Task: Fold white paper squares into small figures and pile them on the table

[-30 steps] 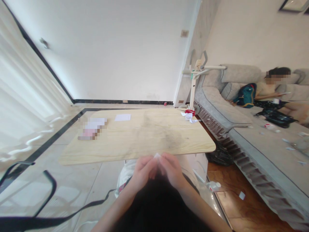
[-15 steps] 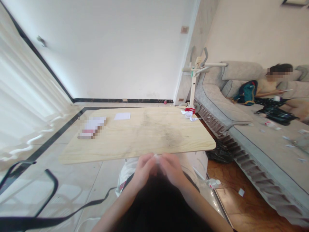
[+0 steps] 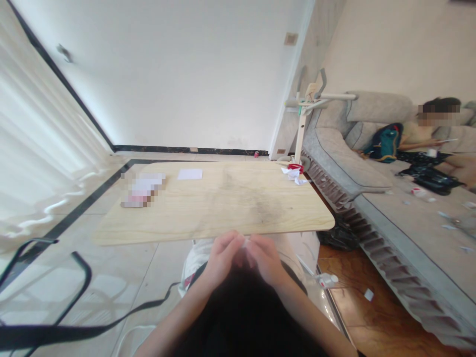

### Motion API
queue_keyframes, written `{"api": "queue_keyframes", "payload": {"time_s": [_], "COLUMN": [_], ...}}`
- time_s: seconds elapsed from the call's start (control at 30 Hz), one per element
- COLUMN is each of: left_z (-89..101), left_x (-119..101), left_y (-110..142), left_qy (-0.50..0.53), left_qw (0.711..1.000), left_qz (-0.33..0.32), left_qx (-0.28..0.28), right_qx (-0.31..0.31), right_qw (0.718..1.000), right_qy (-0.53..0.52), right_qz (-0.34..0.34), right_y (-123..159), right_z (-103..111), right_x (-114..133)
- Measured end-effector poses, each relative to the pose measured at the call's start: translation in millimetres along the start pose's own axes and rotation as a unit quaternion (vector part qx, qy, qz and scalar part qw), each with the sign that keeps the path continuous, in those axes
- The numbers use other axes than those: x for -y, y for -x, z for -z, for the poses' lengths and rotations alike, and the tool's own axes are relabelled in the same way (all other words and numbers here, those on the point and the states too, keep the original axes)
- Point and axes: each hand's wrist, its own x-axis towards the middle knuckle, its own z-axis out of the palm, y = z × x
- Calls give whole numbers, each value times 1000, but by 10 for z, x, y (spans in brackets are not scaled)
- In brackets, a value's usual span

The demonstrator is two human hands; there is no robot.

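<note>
Close to my body, just past the table's near edge, my left hand (image 3: 224,254) and my right hand (image 3: 265,257) meet with bent fingers. Pinched between their fingertips is a small piece of white paper (image 3: 245,241), mostly covered by the fingers. Its exact shape cannot be made out. On the wooden table (image 3: 208,208) beyond, a flat white sheet of paper (image 3: 190,174) lies at the back left. Several folded white papers (image 3: 293,174) sit at the back right corner, by a red item (image 3: 296,168).
A blurred-out pile (image 3: 143,190) is on the table's left side. To the right stand a sofa (image 3: 375,173) with a seated person (image 3: 416,134) and a pale exercise machine (image 3: 303,124). A white bottle (image 3: 327,280) and a black bag (image 3: 336,233) are on the floor.
The view has shifted slightly, so the table appears a little higher. Both hands stay together on the small white paper, with only slight finger movement.
</note>
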Motion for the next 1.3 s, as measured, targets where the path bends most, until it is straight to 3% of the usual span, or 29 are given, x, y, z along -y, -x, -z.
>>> {"api": "queue_keyframes", "payload": {"time_s": [0.13, 0.37, 0.7, 1.1, 1.3], "left_z": [0, -30, 9, 4, -14], "left_x": [14, -28, -11, -59, -43], "left_y": [13, 53, 16, 49, 25], "left_qy": [-6, -17, -37, -91, -105], "left_qw": [1000, 999, 999, 995, 990], "left_qz": [-14, -16, -22, -34, -70], "left_qx": [-7, -25, 6, 13, -65], "right_qx": [-38, -34, -70, -68, -127], "right_qw": [999, 998, 996, 996, 990], "right_qy": [-16, -52, -56, -56, -54], "right_qz": [-21, -29, -28, -29, -19], "right_y": [4, -1, 33, 30, 4], "right_z": [38, 30, 65, 74, 63], "right_x": [-80, -188, -201, -192, -156]}}
